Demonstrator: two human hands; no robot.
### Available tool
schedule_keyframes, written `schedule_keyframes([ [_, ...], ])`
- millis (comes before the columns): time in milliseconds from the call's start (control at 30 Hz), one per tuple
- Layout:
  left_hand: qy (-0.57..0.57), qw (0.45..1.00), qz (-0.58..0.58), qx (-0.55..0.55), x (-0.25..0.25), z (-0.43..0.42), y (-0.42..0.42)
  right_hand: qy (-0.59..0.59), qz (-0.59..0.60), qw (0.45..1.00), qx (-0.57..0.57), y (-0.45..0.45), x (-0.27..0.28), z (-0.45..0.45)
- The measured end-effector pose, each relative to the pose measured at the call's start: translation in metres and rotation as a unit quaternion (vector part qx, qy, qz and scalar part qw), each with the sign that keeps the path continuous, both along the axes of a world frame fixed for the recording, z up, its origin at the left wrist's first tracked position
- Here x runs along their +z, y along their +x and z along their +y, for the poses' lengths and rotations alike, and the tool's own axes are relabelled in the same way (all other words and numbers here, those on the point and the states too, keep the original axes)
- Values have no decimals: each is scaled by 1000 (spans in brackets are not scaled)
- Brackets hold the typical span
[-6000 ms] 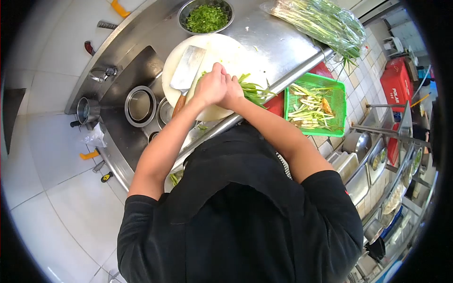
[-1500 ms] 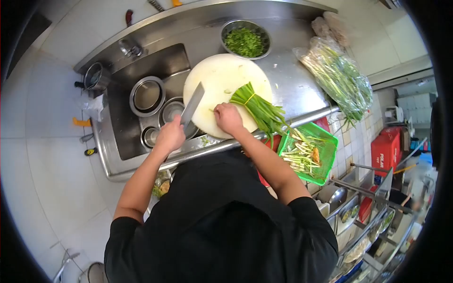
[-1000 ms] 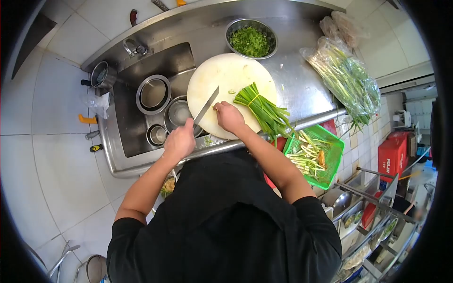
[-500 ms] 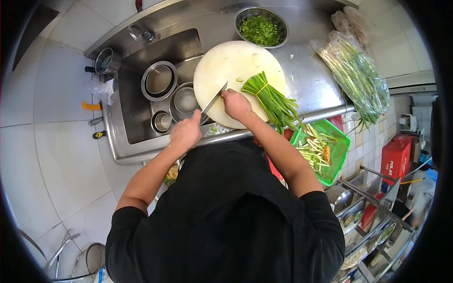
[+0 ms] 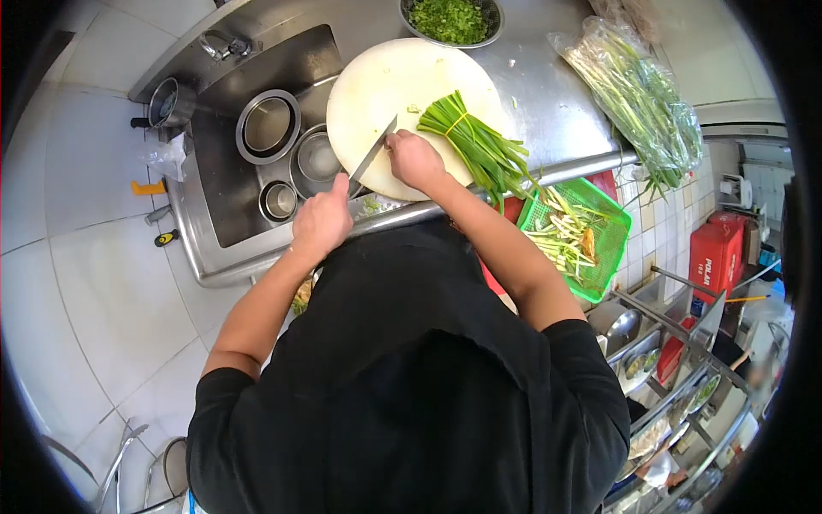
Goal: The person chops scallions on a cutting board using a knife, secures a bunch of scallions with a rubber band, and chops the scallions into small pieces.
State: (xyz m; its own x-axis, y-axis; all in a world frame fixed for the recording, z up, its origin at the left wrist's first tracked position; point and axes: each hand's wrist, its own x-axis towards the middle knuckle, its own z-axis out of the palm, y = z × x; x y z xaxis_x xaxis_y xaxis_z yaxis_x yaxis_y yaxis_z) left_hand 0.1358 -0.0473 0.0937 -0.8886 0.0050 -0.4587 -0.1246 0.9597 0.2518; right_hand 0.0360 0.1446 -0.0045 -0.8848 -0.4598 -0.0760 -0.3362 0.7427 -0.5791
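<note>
My left hand [image 5: 324, 216] is wrapped round the handle of a knife [image 5: 378, 146], whose blade angles up and across the near left part of a round white cutting board [image 5: 377, 81]. Close beside the blade, my right hand [image 5: 415, 160] is closed, its fingertips curled near the cutting edge; what they pinch, if anything, is hidden. To the right of that hand lies a bunch of green leafy stalks [image 5: 475, 141], tied with a yellow band and hanging over the board's near edge. A few green scraps dot the board.
Left of the board, a steel sink [image 5: 218, 201] holds several round metal pots [image 5: 268, 127]. A colander of chopped greens [image 5: 449, 21] stands behind. Bagged green stalks [image 5: 634, 103] lie at the counter's right; a green basket of trimmings [image 5: 612, 248] sits below the counter edge.
The whole view has shifted, so the board and sink sit higher and further left in the picture. Both hands stay at the knife, with little visible movement against the board.
</note>
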Motion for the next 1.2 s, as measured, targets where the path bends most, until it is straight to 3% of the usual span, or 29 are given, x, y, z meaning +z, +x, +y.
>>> schedule_keyframes([
  [567,-26,999,-27,-8,9,7,-1,-16,-27,999,8,5,7,11],
  [900,-5,999,-32,-2,11,11,3,31,-34,999,26,11,15,19],
  [1033,49,999,-6,21,17,3,10,-29,11,997,-75,15,56,46],
  [1100,95,995,-29,26,15,2,7,21,40,989,-144,-6,67,67],
  [1200,162,986,-42,-9,-29,-8,6,148,30,969,-194,-36,68,75],
])
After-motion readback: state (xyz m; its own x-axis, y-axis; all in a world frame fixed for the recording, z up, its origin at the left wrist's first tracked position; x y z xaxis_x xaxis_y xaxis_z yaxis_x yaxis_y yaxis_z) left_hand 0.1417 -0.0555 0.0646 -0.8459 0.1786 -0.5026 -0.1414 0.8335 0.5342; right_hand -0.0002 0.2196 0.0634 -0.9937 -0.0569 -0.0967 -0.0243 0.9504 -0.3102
